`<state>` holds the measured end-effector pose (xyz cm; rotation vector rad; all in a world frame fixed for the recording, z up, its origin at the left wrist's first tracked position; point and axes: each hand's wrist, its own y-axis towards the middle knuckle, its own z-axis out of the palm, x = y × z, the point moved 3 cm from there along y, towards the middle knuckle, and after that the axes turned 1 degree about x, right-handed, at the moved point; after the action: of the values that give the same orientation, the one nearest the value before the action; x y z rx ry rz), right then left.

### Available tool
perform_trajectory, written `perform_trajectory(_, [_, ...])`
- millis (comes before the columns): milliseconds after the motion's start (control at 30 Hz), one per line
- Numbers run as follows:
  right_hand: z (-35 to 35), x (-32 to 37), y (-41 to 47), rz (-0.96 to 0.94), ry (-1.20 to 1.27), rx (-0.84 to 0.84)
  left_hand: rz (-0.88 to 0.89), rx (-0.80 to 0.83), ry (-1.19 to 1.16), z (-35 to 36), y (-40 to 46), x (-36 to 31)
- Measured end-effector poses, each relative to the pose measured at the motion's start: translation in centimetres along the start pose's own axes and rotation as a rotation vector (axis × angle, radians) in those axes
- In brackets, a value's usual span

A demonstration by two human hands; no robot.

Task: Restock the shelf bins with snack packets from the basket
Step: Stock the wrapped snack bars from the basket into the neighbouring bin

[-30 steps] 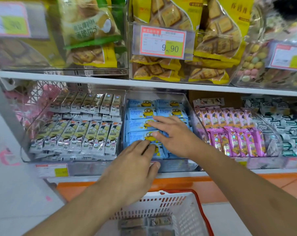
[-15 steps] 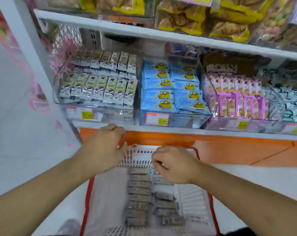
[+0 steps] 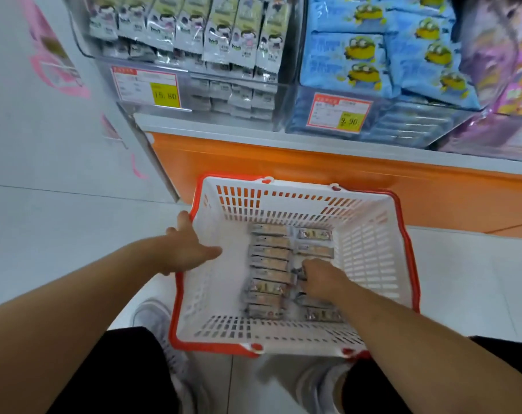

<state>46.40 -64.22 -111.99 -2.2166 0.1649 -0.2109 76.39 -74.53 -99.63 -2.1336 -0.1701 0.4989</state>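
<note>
A white basket with a red rim (image 3: 370, 249) stands on the floor in front of the shelf. Two rows of grey-green snack packets (image 3: 268, 261) lie flat on its bottom. My right hand (image 3: 322, 279) is down inside the basket, fingers curled on a packet in the right row. My left hand (image 3: 191, 246) lies over the basket's left rim with fingers spread, thumb outside, holding nothing. Above, a clear shelf bin (image 3: 194, 94) holds matching grey-green packets standing upright.
A bin of blue cartoon packets (image 3: 358, 55) sits right of the grey-green one, and purple packets (image 3: 507, 70) are at the far right. An orange shelf base (image 3: 313, 168) runs behind the basket. My grey shoes (image 3: 152, 318) flank the basket's near side on pale floor tiles.
My view has tilted down from the shelf to the basket. Both hands left the blue packet bin; the right one dropped onto the packets, the left went to the rim.
</note>
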Motion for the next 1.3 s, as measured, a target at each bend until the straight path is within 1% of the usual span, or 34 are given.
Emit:
perform_trajectory(67, [1.2,-0.8,0.7,0.019,-0.056,-0.020,-0.019,0.045,0.002,-0.5,0.6,0.1])
perform_trajectory(167, [1.6,-1.2,1.1,-0.031,-0.178,-0.098,-0.047,0.071,0.004,-0.6,0.9,0.0])
perform_trajectory(267, [1.1,-1.4,1.1,-0.069,-0.188,-0.152,-0.049,0.071,-0.004,-0.5,1.0,-0.1])
perform_trajectory(400, [0.2,-1.6,0.4,-0.088,-0.188,-0.148,-0.036,0.064,-0.026,-0.4,0.9,0.3])
perform_trajectory(433, [0.0,-1.4,0.0,-0.097,-0.147,-0.143,-0.028,0.053,-0.017,-0.4,0.6,0.3])
perform_trajectory(500, [-1.5,-0.6,-1.3,-0.138,0.020,-0.127,-0.013,0.041,0.003,-0.6,0.0,0.0])
perform_trajectory(567, [-4.3,1.0,-3.1,-0.184,0.177,-0.137,-0.006,0.073,0.016,-1.0,-0.8,-0.2])
perform_trajectory(633, [-7.7,3.2,-5.3,-0.237,0.282,-0.136,-0.005,0.114,0.039,-1.8,-2.0,-0.6])
perform_trajectory(667, [-9.5,4.4,-6.7,-0.264,0.332,-0.148,0.004,0.107,0.085,-2.3,-2.7,-1.0])
perform_trajectory(767, [-14.9,7.5,-12.2,-0.364,0.549,-0.192,0.119,0.007,0.338,-5.1,-6.3,-3.5])
perform_trajectory(833, [-18.1,9.0,-16.7,-0.424,0.650,-0.206,0.247,0.016,0.394,-7.2,-9.1,-5.7])
perform_trajectory(900, [-20.5,9.8,-20.3,-0.460,0.695,-0.253,0.358,0.057,0.312,-8.9,-11.4,-7.3])
perform_trajectory(1000, [-23.0,10.4,-23.6,-0.444,0.731,-0.462,0.562,0.113,0.033,-9.4,-15.2,-9.0])
perform_trajectory(1133, [-23.8,12.2,-25.6,-0.375,0.823,-0.746,0.777,-0.035,-0.147,-7.9,-18.9,-10.6])
perform_trajectory(1200, [-23.9,13.2,-26.1,-0.417,0.879,-0.772,0.819,-0.055,-0.319,-7.7,-19.3,-11.2])
perform_trajectory(1300, [-25.1,13.6,-27.2,-0.526,1.001,-0.752,0.807,0.018,-0.535,-8.8,-19.9,-11.7])
